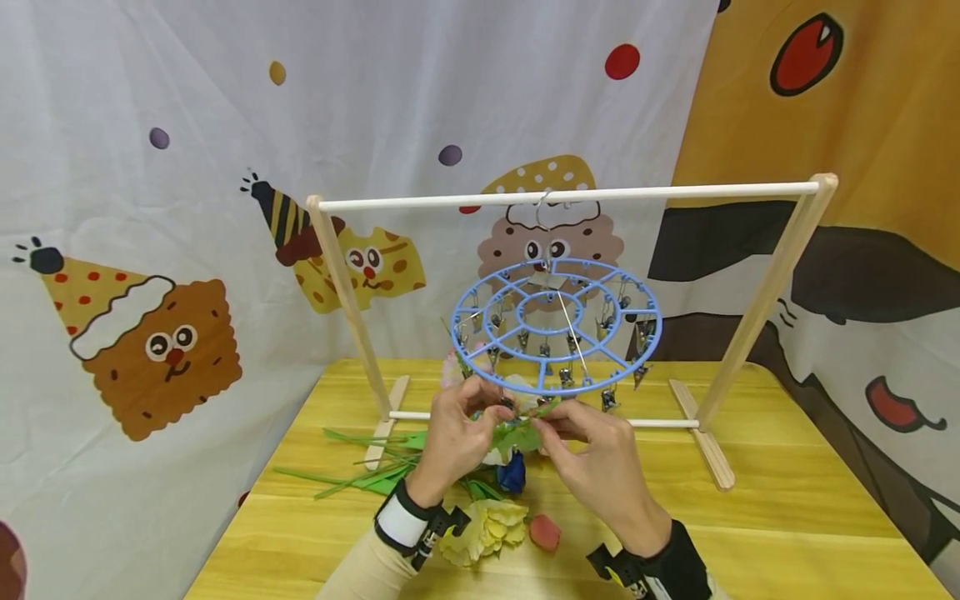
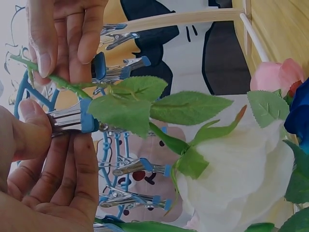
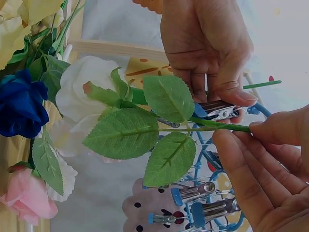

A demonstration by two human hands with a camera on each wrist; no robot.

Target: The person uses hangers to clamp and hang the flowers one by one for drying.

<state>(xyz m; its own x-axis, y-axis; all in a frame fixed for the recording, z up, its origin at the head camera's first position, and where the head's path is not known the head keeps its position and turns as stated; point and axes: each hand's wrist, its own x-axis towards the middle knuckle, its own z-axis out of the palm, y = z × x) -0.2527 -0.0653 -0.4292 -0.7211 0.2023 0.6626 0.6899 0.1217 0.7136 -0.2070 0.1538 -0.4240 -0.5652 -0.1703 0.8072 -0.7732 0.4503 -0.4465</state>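
My left hand (image 1: 459, 429) pinches a metal clip (image 2: 70, 117) with blue tips between thumb and fingers. Just beside it, my right hand (image 1: 600, 454) pinches the green stem (image 3: 227, 126) of a white rose (image 2: 241, 174) near its end. The stem runs right at the clip's blue tips, and the bloom points downward. Several green leaves (image 3: 120, 134) spread from the stem. Both hands are just under the front of a round blue hanger (image 1: 637, 313), from which more clips (image 3: 215, 210) dangle.
A wooden rack (image 1: 772, 283) carries the hanger on its white top bar (image 1: 420, 201). On the table (image 1: 810, 533) lie a blue rose (image 1: 512, 473), a yellow flower (image 1: 487, 533), a loose pink petal-like piece (image 1: 544, 532) and green stems (image 1: 307, 477). A pink rose (image 3: 31, 195) hangs nearby.
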